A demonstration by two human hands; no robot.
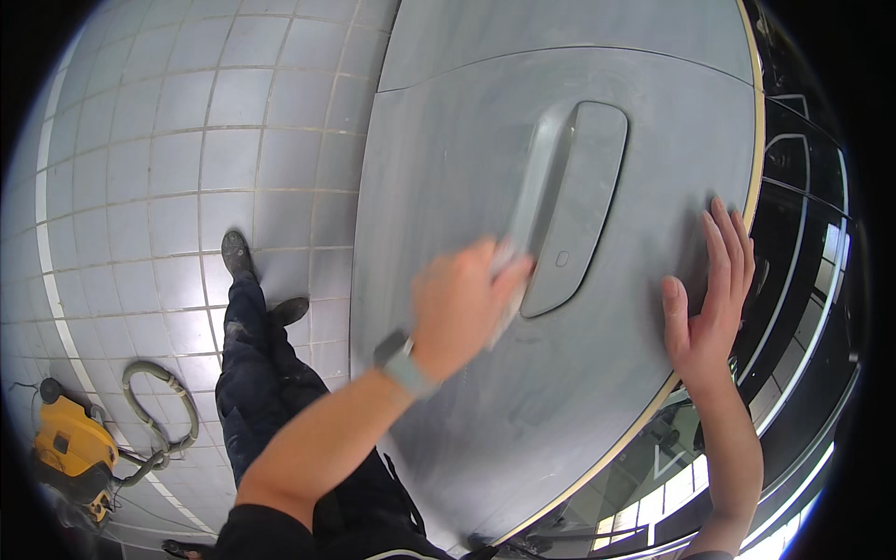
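A matte grey car door panel fills the middle of the head view. Set into it is a long grey door handle with a small outlined button near its lower end. My left hand, with a watch on the wrist, is closed on a pale thin sheet and presses it against the panel at the handle's lower left edge. Motion blurs that hand, and its fingers partly hide the sheet, so its exact kind is unclear. Against the panel's right side rests my right hand, fingers stretched out and holding nothing.
Yellowish masking tape borders the panel along the dark glossy window. On the tiled floor at lower left stands a yellow and black vacuum machine with a looped grey hose. My legs and shoes are left of the door.
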